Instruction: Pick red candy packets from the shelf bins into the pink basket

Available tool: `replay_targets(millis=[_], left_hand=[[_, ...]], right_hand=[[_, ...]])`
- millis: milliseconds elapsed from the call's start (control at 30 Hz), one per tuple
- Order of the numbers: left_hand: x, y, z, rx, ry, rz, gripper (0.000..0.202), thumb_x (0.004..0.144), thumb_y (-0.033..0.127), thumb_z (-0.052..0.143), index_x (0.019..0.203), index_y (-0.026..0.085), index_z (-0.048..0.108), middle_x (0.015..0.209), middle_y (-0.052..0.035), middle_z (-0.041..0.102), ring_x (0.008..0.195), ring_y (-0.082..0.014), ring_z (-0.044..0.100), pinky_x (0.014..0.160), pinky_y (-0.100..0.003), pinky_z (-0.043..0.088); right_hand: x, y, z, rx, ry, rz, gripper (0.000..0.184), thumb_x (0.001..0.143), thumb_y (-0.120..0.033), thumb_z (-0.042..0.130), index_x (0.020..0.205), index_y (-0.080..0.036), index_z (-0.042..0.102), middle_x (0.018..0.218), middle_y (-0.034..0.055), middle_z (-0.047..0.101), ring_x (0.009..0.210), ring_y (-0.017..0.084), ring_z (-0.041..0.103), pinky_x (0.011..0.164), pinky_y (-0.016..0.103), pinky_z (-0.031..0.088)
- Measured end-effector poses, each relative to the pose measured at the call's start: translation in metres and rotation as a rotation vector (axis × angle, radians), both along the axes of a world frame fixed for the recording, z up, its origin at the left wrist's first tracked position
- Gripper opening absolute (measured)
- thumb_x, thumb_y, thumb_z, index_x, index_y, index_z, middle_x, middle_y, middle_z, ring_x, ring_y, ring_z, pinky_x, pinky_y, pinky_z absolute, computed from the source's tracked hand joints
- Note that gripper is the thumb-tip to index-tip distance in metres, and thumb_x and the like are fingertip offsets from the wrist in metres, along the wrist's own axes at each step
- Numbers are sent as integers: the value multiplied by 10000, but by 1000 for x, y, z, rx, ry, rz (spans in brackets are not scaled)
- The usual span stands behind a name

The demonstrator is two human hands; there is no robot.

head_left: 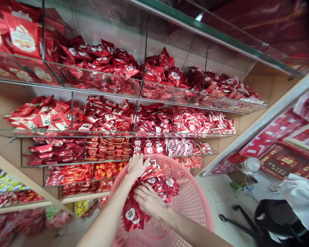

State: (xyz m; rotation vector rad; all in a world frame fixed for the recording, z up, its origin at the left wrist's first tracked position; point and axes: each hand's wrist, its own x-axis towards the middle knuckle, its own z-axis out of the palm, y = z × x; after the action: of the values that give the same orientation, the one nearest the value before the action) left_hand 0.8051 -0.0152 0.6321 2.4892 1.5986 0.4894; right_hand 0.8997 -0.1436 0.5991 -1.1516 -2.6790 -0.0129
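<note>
A round pink plastic basket (195, 192) with a perforated wall stands below the shelves. My left hand (137, 167) is at its far left rim, fingers curled over the edge and thumb toward the inside. Inside the basket lies a heap of small, shiny dark red packets (135, 214) with white oval labels. My right hand (149, 201) is in this heap, fingers bent over a bunch of packets; its fingertips are partly hidden among them. Some lighter red-and-white packets (154, 166) lie at the far side of the heap, beside my left hand.
Shelves with glass dividers (144, 51) hold rows of red packets (100, 113). Larger red bags (23, 36) sit at upper left. To the right are a black chair (278, 216), a white cloth or bag (300, 195) and red boxes (283, 161). More bagged goods (18, 219) lie at lower left.
</note>
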Motion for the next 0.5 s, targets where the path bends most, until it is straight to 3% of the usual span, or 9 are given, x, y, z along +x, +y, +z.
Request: replay_targets(millis=[367, 500], left_hand=[[0, 1, -2, 3, 1, 6, 556, 909, 538, 200, 1201, 161, 488, 1157, -116, 539, 1054, -248, 445, 880, -372, 338], [0, 1, -4, 11, -12, 1, 576, 906, 547, 192, 1202, 155, 492, 1148, -124, 539, 1044, -253, 454, 867, -377, 343]], right_hand=[[-6, 8, -8, 86, 1, -102, 235, 872, -194, 467, 1096, -200, 539, 1178, 87, 544, 1135, 194, 444, 1024, 395, 312], [-6, 6, -1, 75, 32, -77, 276, 870, -285, 471, 1122, -189, 531, 1202, 97, 530, 1160, 211, 422, 1041, 401, 283]])
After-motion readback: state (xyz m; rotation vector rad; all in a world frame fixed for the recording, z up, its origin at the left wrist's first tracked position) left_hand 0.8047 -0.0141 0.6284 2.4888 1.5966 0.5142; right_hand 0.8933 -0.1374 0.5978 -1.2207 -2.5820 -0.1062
